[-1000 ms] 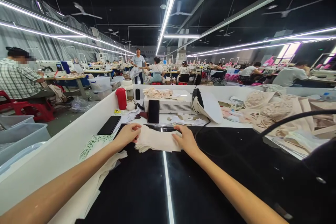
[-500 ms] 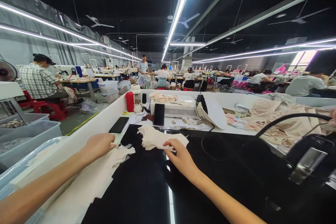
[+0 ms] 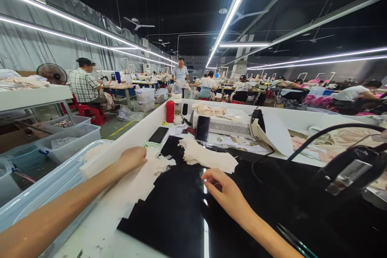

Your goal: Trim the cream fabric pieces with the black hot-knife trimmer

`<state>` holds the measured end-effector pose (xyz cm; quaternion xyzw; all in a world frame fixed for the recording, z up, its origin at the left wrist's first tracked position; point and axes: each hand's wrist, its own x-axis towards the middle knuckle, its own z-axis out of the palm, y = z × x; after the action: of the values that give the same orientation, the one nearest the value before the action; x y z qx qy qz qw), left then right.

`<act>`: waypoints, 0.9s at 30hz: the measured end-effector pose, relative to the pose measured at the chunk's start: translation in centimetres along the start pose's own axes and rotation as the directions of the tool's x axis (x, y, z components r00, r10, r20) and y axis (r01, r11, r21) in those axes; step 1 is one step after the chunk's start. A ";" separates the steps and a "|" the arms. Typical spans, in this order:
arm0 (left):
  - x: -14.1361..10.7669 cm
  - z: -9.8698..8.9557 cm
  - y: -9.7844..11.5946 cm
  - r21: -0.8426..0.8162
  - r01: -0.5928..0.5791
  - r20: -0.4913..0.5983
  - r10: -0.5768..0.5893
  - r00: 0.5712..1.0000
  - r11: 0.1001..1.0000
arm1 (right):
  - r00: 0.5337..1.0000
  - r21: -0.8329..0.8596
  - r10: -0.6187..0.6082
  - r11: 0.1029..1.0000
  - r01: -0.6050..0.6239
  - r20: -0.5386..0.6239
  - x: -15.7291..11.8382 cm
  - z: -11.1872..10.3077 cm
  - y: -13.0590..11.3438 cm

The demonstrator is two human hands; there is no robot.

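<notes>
My left hand (image 3: 133, 159) is closed at the far end of a long, overlapping pile of cream fabric pieces (image 3: 130, 189) on the left of the table. Its fingertips are partly hidden against the cloth. My right hand (image 3: 223, 191) hovers over the glossy black work surface (image 3: 169, 217), thumb and fingers apart, with nothing visible in it. Just beyond it lies a second stack of cream fabric pieces (image 3: 208, 156), fanned unevenly. A gap shows between the right fingertips and that stack.
A dark machine head (image 3: 347, 173) with a black hose stands at right. Slim metal tweezers-like tool (image 3: 292, 238) lies near my right forearm. Two phones (image 3: 202, 128), a red container (image 3: 169, 111) and a white visor (image 3: 275, 131) sit behind. Plastic bins (image 3: 69, 141) stand left; people work beyond.
The view has swung left, so things appear farther right. My right hand has come off the fanned stack toward me. My left hand stays at the left pile.
</notes>
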<state>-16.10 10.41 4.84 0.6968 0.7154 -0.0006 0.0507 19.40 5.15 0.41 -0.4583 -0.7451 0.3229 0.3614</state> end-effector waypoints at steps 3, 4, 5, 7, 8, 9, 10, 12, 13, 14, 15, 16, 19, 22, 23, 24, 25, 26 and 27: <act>-0.1 0.6 -0.2 0.017 0.018 0.049 -0.019 0.999 1.000 | 1.000 0.003 0.016 1.000 -0.016 0.027 -0.2 0.4 -0.3; -0.1 0.7 -0.2 0.017 0.013 0.044 -0.014 0.999 1.000 | 0.999 0.003 0.021 1.000 -0.022 0.037 -0.3 0.5 -0.5; -0.2 0.8 -0.3 0.015 0.005 0.035 -0.006 0.999 1.000 | 0.999 0.005 0.027 1.000 -0.027 0.046 -0.3 0.5 -0.5; -0.5 0.9 -0.3 0.007 -0.013 0.007 0.013 1.000 1.000 | 0.997 0.009 0.038 0.999 -0.038 0.063 -0.4 0.6 -0.6; -0.6 1.0 -0.3 0.002 -0.019 -0.007 0.019 1.000 1.000 | 0.997 0.011 0.044 0.999 -0.045 0.070 -0.5 0.7 -0.7; -0.7 0.9 -0.4 -0.004 -0.023 -0.020 0.023 1.000 1.000 | 0.996 0.014 0.051 0.999 -0.053 0.076 -0.5 0.7 -0.7; -0.8 0.9 -0.4 -0.010 -0.026 -0.034 0.026 0.999 1.000 | 0.995 0.017 0.059 0.998 -0.061 0.083 -0.6 0.8 -0.6; -1.1 0.8 -0.5 -0.029 -0.036 -0.061 0.034 0.998 0.999 | 0.992 0.024 0.074 0.997 -0.077 0.098 -0.8 0.9 -0.6; -1.2 0.7 -0.5 -0.043 -0.044 -0.077 0.041 0.996 0.998 | 0.991 0.027 0.082 0.996 -0.085 0.105 -0.8 1.0 -0.6; -1.3 0.6 -0.6 -0.060 -0.054 -0.094 0.049 0.994 0.997 | 0.990 0.029 0.089 0.995 -0.093 0.112 -0.9 1.1 -0.6; -1.5 0.4 -0.6 -0.082 -0.068 -0.113 0.059 0.992 0.994 | 0.988 0.032 0.095 0.995 -0.100 0.119 -1.0 1.1 -0.6; -1.6 0.2 -0.6 -0.108 -0.084 -0.134 0.069 0.989 0.991 | 0.987 0.034 0.102 0.994 -0.107 0.125 -1.1 1.1 -0.7; -2.1 -0.6 -0.2 -0.217 -0.143 -0.211 0.097 0.973 0.965 | 0.983 0.041 0.118 0.991 -0.125 0.137 -1.2 1.2 -0.9; -3.1 -1.3 1.4 -0.366 -0.239 -0.273 0.141 0.952 0.900 | 0.978 0.077 0.147 0.984 -0.159 0.149 -1.1 1.4 -1.3; -3.5 -1.5 2.3 -0.419 -0.279 -0.285 0.166 0.944 0.864 | 0.978 0.102 0.153 0.981 -0.168 0.141 -1.1 1.5 -1.6; -4.1 -1.6 3.2 -0.472 -0.318 -0.293 0.194 0.936 0.822 | 0.981 0.129 0.151 0.978 -0.166 0.121 -1.0 1.6 -1.8; -4.7 -1.7 4.2 -0.524 -0.349 -0.294 0.219 0.930 0.777 | 0.986 0.157 0.141 0.975 -0.155 0.093 -1.0 1.7 -2.1; -5.4 -1.8 5.3 -0.572 -0.373 -0.294 0.243 0.925 0.730 | 0.990 0.184 0.124 0.974 -0.133 0.062 -1.0 1.8 -2.4; -6.1 -1.8 6.3 -0.617 -0.393 -0.283 0.274 0.919 0.682 | 0.994 0.207 0.102 0.972 -0.107 0.035 -0.9 1.9 -2.8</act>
<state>-9.79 4.66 7.49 0.7490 0.5304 0.3210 0.2335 16.85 2.95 1.46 -0.4527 -0.6861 0.4233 0.3810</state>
